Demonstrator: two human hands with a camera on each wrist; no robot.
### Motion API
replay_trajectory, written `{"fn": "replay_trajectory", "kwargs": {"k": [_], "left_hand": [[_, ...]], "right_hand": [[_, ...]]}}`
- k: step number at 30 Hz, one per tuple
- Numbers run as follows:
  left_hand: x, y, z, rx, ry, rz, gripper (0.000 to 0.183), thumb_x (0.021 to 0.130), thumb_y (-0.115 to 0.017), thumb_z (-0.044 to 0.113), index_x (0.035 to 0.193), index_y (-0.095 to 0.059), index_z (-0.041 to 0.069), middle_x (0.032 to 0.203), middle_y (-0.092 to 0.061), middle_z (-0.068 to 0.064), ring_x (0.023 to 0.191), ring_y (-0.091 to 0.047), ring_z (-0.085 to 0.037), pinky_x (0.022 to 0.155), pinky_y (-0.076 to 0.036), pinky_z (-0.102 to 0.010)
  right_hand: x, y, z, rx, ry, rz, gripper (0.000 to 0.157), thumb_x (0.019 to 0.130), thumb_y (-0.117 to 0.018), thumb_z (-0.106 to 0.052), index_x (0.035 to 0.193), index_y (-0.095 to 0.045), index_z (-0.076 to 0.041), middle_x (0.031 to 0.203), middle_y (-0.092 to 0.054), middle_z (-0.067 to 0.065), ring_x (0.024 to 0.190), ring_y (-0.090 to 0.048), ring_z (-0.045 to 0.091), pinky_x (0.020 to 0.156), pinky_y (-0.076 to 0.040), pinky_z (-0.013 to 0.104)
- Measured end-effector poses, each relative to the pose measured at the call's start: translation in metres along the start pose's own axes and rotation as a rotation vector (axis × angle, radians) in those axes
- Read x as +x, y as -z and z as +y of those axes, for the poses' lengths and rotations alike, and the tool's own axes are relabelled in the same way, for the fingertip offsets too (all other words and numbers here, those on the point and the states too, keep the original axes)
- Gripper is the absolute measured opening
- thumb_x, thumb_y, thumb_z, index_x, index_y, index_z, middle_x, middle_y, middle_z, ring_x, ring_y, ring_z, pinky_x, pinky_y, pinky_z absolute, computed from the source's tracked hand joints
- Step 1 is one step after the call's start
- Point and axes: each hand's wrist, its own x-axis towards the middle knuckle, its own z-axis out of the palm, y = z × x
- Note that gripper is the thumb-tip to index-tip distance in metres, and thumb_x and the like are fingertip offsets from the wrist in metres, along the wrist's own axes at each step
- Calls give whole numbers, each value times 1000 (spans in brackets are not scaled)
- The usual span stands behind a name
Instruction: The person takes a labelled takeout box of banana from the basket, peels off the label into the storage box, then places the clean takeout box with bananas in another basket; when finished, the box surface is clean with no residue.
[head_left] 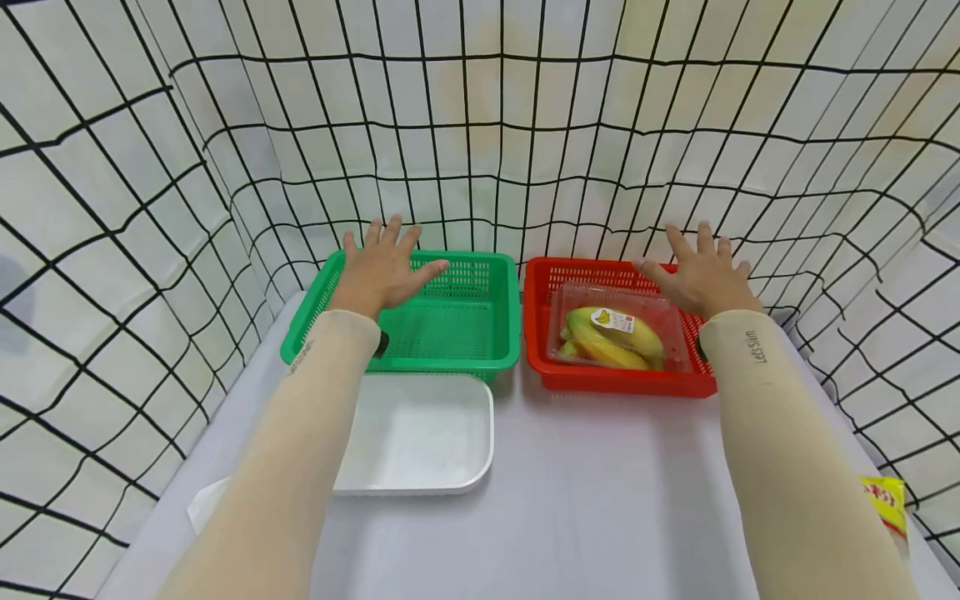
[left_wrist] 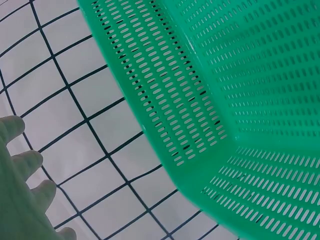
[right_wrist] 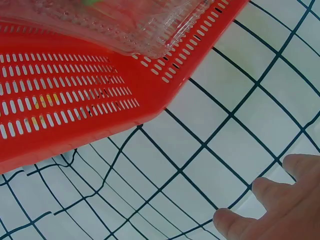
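Note:
In the head view my left hand (head_left: 381, 271) is held over the left part of a green basket (head_left: 450, 364), fingers spread and nothing in it. The basket's slotted walls fill much of the left wrist view, with fingertips (left_wrist: 44, 194) at the lower left edge. My right hand (head_left: 703, 273), its fingers likewise spread, is over the right end of a red basket (head_left: 622, 382). Inside that basket lies a clear plastic box (head_left: 678, 350) of bananas (head_left: 626, 337) with a white label. The right wrist view shows the box's corner and the red basket's rim.
A white tray (head_left: 427, 479) sits in front of the green basket, partly behind the left sleeve. At the right edge is a yellow packet (head_left: 888, 500), half hidden by the right sleeve. Black wire grid (head_left: 480, 129) over white cloth encloses the table (head_left: 577, 500) at back and sides.

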Motion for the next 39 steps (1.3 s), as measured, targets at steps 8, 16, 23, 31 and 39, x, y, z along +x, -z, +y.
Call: {"fn": "replay_trajectory", "kwargs": {"k": [8, 16, 23, 31, 39], "left_hand": [[1, -11, 3, -15, -5, 0, 96, 98, -25, 82, 169, -15, 17, 175, -2, -15, 159, 0, -45, 119, 8, -74], [1, -18, 5, -26, 2, -10, 95, 98, -27, 81, 169, -15, 18, 175, -5, -16, 159, 0, -45, 119, 7, -73], [3, -19, 5, -24, 4, -11, 93, 100, -29, 79, 169, -15, 19, 175, -5, -16, 159, 0, -45, 120, 7, -73], [9, -23, 16, -97, -1, -23, 94, 99, -27, 80, 169, -13, 20, 175, -5, -15, 160, 2, -43, 121, 6, -72], [19, -34, 52, -400, -47, -11, 92, 100, -25, 79, 169, -14, 19, 175, -13, -9, 161, -7, -35, 123, -2, -70]], "right_hand": [[5, -7, -2, 9, 1, -23, 100, 94, -27, -85, 168, 5, -26, 169, 18, 28, 150, 10, 64, 112, 5, 83], [8, -14, -1, 6, 8, -29, 100, 93, -25, -86, 168, 4, -26, 169, 17, 29, 150, 10, 63, 111, 2, 84], [10, -14, -1, 14, 5, -29, 101, 93, -25, -87, 168, 5, -27, 169, 17, 27, 150, 10, 63, 111, 4, 83], [8, -12, 7, 42, -20, -36, 101, 93, -24, -87, 168, 6, -26, 169, 17, 28, 150, 9, 63, 111, 1, 84], [9, -14, 22, 137, -57, -59, 102, 95, -24, -85, 167, 10, -21, 168, 15, 31, 151, 3, 63, 108, -14, 85]]}}
